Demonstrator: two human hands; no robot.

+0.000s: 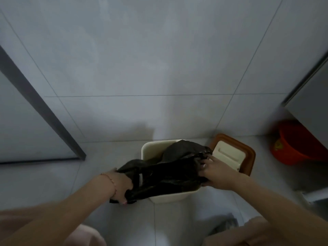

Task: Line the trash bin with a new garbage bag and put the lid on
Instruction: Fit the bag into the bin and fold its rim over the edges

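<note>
A cream rectangular trash bin (152, 148) stands on the tiled floor against the wall. A black garbage bag (166, 174) is draped across its top, partly sunk inside. My left hand (120, 185) grips the bag's left end at the bin's near-left corner. My right hand (216, 173) clutches the bag's right edge over the bin's right side. The lid (229, 155), brown-rimmed with a cream swing flap, lies on the floor just right of the bin, partly behind my right hand.
An orange bucket (298, 144) sits at the right under a grey cabinet (312, 96). A dark door frame (40, 107) runs down the left. Tiled wall rises right behind the bin. Pink slippers (85, 235) show at the bottom.
</note>
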